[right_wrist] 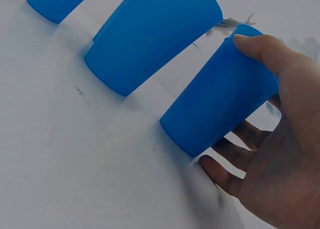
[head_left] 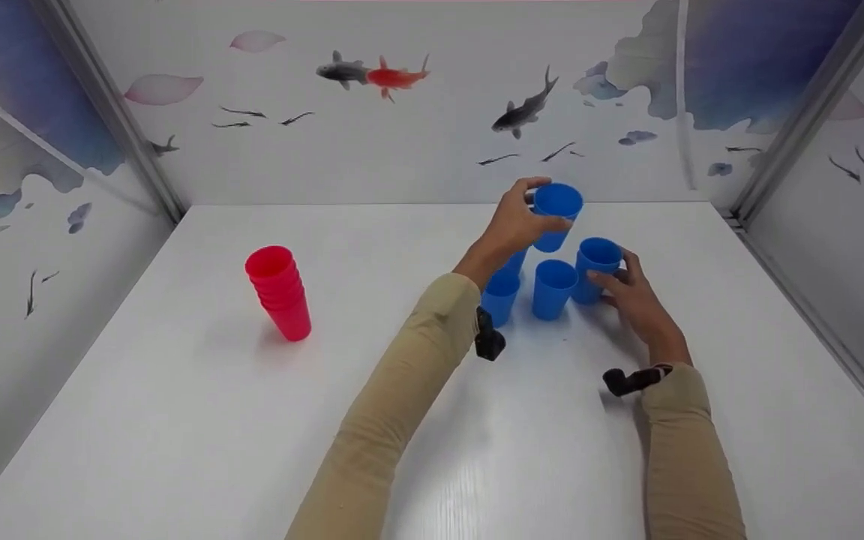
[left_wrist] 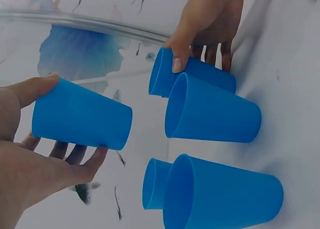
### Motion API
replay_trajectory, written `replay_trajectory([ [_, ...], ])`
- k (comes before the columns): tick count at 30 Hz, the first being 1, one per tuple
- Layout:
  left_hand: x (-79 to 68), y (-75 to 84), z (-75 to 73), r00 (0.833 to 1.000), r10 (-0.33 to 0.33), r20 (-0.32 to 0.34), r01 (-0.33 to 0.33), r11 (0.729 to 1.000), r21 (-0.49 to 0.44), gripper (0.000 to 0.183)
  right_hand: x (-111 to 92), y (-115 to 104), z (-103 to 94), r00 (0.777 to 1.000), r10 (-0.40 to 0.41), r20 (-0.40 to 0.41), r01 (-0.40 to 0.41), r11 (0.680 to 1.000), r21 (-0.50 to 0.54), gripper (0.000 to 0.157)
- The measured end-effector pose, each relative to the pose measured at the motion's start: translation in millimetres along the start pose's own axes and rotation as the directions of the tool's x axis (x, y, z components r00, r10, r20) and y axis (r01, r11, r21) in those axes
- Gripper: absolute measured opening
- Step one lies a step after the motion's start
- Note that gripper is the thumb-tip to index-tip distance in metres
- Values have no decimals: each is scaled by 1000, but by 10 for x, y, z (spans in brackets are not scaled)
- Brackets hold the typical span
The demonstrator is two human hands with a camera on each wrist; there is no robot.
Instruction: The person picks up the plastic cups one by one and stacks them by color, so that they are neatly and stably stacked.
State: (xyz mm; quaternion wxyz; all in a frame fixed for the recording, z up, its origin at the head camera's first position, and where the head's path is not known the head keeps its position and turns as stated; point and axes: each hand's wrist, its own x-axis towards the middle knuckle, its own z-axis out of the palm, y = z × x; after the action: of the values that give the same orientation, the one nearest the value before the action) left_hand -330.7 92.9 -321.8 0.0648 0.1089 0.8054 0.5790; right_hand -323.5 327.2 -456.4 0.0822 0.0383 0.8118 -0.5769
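My left hand (head_left: 513, 219) grips a blue cup (head_left: 552, 229) in the air, thumb on one side and fingers on the other. Its mouth faces up in the head view. At the right end of the group, my right hand (head_left: 640, 304) holds another blue cup (right_wrist: 220, 89) by its side, its base at the table. A second rim shows at its top, perhaps from a nested cup. Beside it stands a blue cup (head_left: 553, 291), mouth up. Farther left is one more blue cup (head_left: 499, 301), with another blue cup (left_wrist: 156, 184) partly hidden behind it.
A leaning-looking stack of several nested red cups (head_left: 282, 292) stands on the white table (head_left: 177, 420), well left of the blue ones. White walls (head_left: 417, 150) with painted fish and leaves enclose the table's back and sides.
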Motion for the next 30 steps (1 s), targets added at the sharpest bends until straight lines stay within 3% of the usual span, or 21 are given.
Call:
replay_trajectory([
  [7,31,-3,212,1000,-9,10,10,999,-32,68,-5,9,4,1000,18,-2,-18,1000,-2,102],
  [19,116,263,541,998,68,19,-68,998,5,66,2,-71,-10,1000,28,6,-28,1000,-14,106],
  [26,135,223,775,998,61,14,-62,996,68,68,-39,-67,-22,1000,17,24,-17,999,29,107],
  [30,154,160,824,998,58,19,-60,995,83,68,-50,-55,-24,1000,14,23,-15,999,32,107],
])
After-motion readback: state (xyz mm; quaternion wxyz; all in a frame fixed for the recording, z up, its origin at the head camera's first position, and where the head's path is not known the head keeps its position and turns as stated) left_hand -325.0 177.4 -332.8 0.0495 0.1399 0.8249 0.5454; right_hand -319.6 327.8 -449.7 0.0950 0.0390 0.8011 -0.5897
